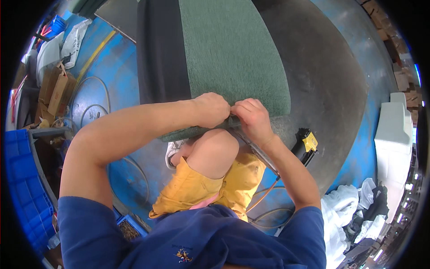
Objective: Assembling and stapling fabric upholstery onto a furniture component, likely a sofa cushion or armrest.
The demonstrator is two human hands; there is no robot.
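A long piece covered in green woven fabric (233, 49), with a black cloth strip (161, 58) along its left side, lies in front of me. At its near edge my left hand (212, 110) is closed, its fingers curled in a pinch on the green fabric. Right beside it my right hand (253, 117) also pinches that edge, the two sets of fingertips nearly touching. Exactly what lies between the fingertips is hidden. To the right of my right hand, a black and yellow tool (307, 144) with an orange hose (263, 195) rests on the dark work surface (327, 76).
Blue crates (27, 193) and a cardboard box (62, 94) stand at the left. A hose (107, 96) loops over the blue floor. On the right are white foam-like blocks (394, 139) and a heap of plastic wrapping (342, 210). A small blue bin (132, 226) sits near my left side.
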